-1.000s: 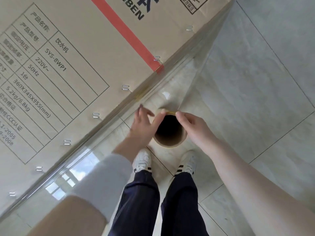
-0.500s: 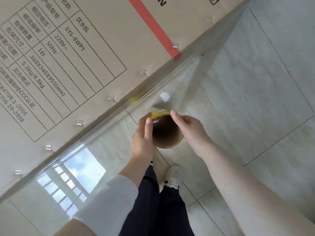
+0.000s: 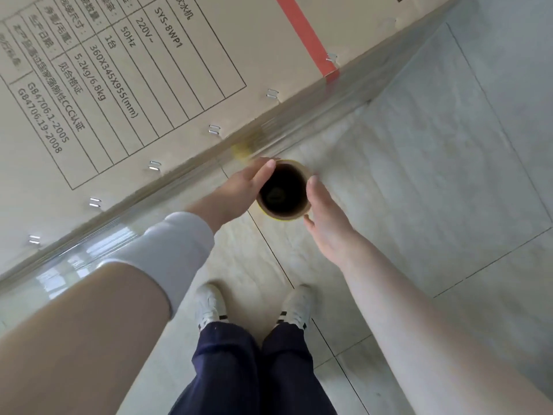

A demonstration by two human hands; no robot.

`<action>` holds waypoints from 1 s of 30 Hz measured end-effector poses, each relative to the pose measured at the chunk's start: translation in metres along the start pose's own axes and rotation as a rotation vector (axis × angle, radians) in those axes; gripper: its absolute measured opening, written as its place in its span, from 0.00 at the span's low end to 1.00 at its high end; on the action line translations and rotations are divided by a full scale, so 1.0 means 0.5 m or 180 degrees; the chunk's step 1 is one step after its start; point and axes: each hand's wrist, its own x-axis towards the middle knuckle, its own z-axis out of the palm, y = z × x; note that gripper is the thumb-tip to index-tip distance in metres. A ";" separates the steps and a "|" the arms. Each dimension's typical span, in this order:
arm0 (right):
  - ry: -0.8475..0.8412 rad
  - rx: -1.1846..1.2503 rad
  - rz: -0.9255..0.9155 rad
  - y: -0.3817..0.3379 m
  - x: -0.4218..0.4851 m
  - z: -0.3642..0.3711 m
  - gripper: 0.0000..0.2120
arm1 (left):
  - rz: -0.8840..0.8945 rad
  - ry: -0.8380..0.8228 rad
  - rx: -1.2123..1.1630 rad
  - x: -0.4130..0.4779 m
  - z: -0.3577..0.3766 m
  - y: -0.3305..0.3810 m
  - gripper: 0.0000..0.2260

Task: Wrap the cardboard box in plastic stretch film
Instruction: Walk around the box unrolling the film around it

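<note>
White sleeve, navy trousers, white sneakers

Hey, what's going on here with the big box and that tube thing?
A person stands on a tiled floor beside a large cardboard box, holding a stretch film roll upright between the left hand and right hand. The view looks down its hollow core. Clear film covers the box's lower side, so wrapping looks under way.
</note>
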 end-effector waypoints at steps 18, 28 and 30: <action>0.0456 -0.1584 -0.0264 -0.008 0.034 0.114 0.42 | -0.0570 0.1116 -0.0524 -0.139 0.000 -0.140 0.20; 0.0364 -0.0472 -0.0390 0.057 -0.022 0.139 0.12 | 0.0113 0.0351 0.0091 -0.060 -0.082 -0.113 0.16; 0.0458 0.0001 -0.0143 0.076 -0.046 0.161 0.14 | 0.0071 0.0620 0.0058 -0.076 -0.062 -0.123 0.16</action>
